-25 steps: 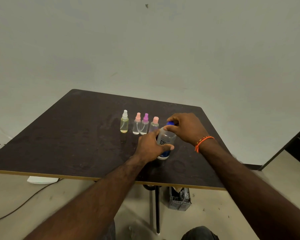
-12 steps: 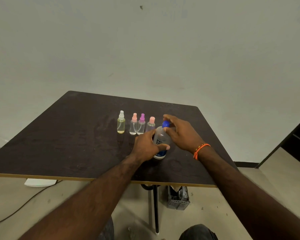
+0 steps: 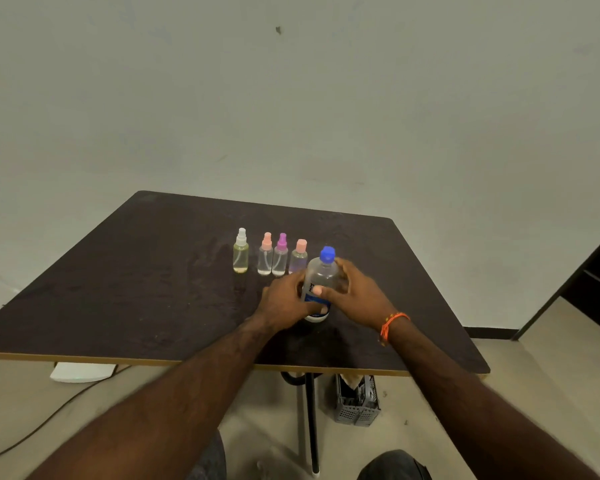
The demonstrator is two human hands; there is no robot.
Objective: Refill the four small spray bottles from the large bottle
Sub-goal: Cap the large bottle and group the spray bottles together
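Note:
The large clear bottle [image 3: 321,275] with a blue cap [image 3: 327,254] and a blue label stands upright on the dark table [image 3: 153,289]. My left hand [image 3: 284,304] grips its lower body from the left. My right hand [image 3: 357,296] wraps its right side, below the cap. Just behind, to the left, four small spray bottles stand in a row: a white-topped one with yellowish liquid [image 3: 240,252], a pink-topped one [image 3: 265,259], a purple-topped one [image 3: 280,259] and another pink-topped one [image 3: 299,258], which the large bottle partly hides. All keep their tops on.
Under the table are a black leg [image 3: 310,420] and a grey crate [image 3: 356,400]. A white flat object [image 3: 84,371] and a cable lie on the floor at the left. A dark opening [image 3: 596,289] is at the right.
My right hand has slid from the blue cap down onto the bottle's body, so the cap now shows. My left hand keeps its grip.

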